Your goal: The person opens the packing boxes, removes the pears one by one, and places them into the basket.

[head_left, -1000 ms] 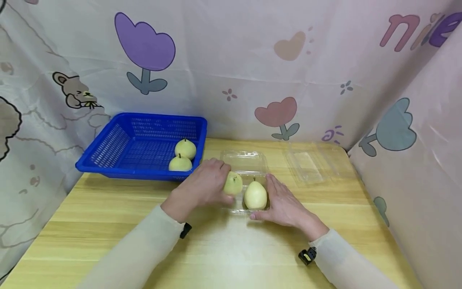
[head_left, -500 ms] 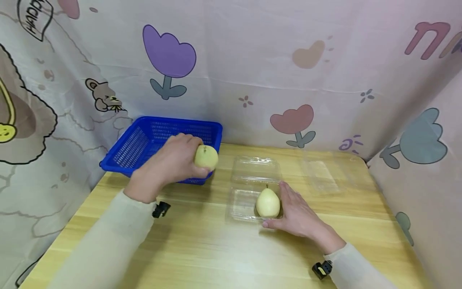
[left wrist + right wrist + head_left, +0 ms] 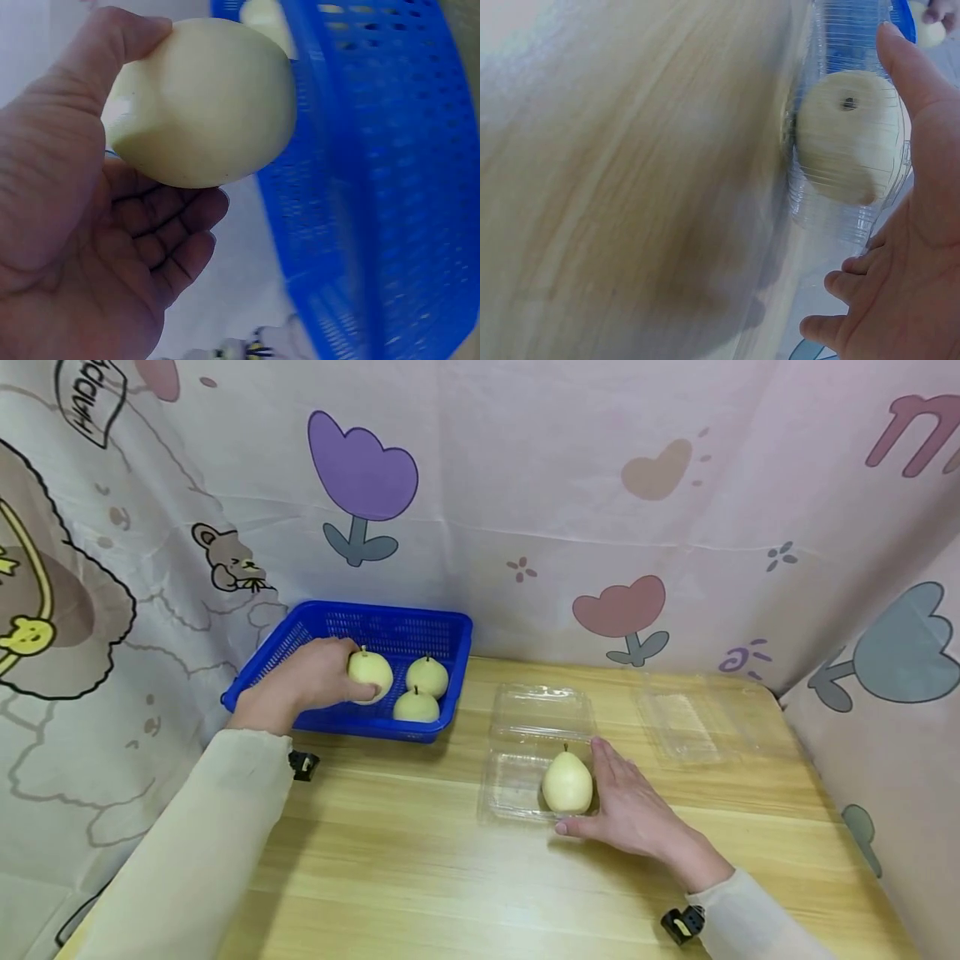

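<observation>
In the head view my left hand [image 3: 307,681] grips a pale yellow pear [image 3: 371,675] over the left part of the blue basket [image 3: 452,710]. The left wrist view shows the thumb on one side of this pear [image 3: 206,101] and the fingers curled below it. My right hand [image 3: 637,806] rests at the right side of a clear plastic clamshell box [image 3: 513,783], thumb at its front corner and fingers extended along the side. One pear [image 3: 567,783] stands in the box's right half, stem up. Its lid [image 3: 543,710] lies folded back.
Two more pears, a rear one [image 3: 427,677] and a front one [image 3: 416,705], sit in the basket's right end. Another clear plastic box [image 3: 686,727] lies at the back right of the wooden table [image 3: 420,877]. A printed cloth [image 3: 480,468] hangs behind.
My left hand has carried its pear from the clear box leftward to over the blue basket. The right hand stays at the box. The head view has shifted a little.
</observation>
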